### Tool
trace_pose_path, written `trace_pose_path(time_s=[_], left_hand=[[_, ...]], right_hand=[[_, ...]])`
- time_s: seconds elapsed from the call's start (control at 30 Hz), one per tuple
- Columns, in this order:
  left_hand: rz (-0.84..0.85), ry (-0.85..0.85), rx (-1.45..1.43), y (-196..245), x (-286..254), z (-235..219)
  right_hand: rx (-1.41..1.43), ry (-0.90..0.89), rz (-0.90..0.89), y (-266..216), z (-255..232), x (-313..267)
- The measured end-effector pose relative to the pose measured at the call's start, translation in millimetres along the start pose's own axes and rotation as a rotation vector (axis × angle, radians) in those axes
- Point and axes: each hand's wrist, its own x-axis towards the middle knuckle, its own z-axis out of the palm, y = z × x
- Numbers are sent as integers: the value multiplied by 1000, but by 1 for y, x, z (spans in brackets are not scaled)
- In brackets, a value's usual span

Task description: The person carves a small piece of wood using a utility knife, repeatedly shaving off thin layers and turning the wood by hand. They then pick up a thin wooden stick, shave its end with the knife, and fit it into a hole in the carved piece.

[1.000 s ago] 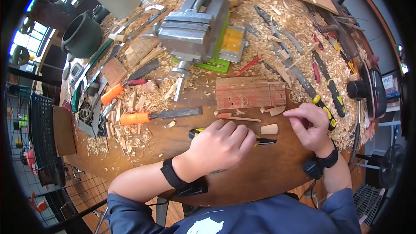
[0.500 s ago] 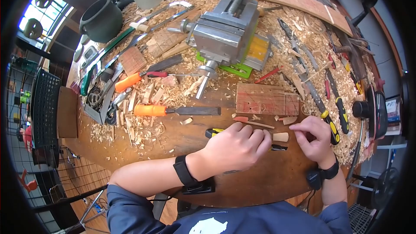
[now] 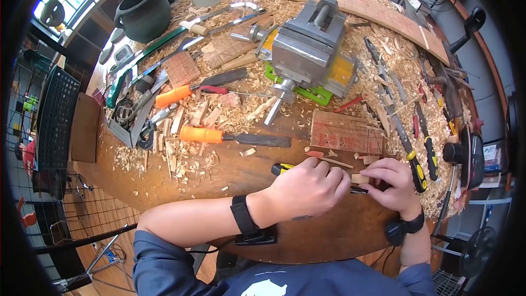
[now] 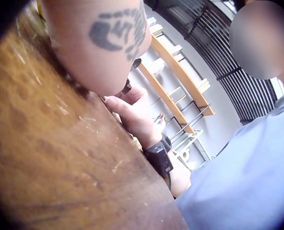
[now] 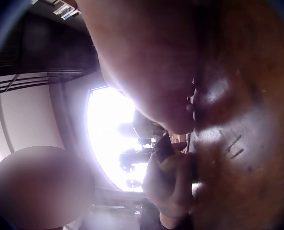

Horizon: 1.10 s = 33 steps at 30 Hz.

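Wood shavings covered the surface (image 3: 230, 172) where the left hand (image 3: 307, 189) held the yellow-black knife (image 3: 282, 168), and the right hand (image 3: 390, 183) had moved in, now pinching the small wood piece (image 3: 359, 178) beside that grip.

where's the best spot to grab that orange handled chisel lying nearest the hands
Take the orange-handled chisel by its orange handle, the thick rounded left end. Come down from above: it lies flat on the table among shavings, with the dark blade pointing right toward the left hand.
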Motion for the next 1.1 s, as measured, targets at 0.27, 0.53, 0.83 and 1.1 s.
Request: trace_pose_path(time_s=[0.27,0.53,0.83,1.1], left_hand=[[11,31,34,0,0,5],[1,-64,-70,-2,5,5],[-19,-142,-54,-18,-3,-31],[-98,-125,-48,-33,-25,-23]], right_hand=[[-54,127,69,2,5,-3],[104,287,215,12,8,-11],[86,174,441,-2,-30,4],[-95,41,319,-26,-43,45]])
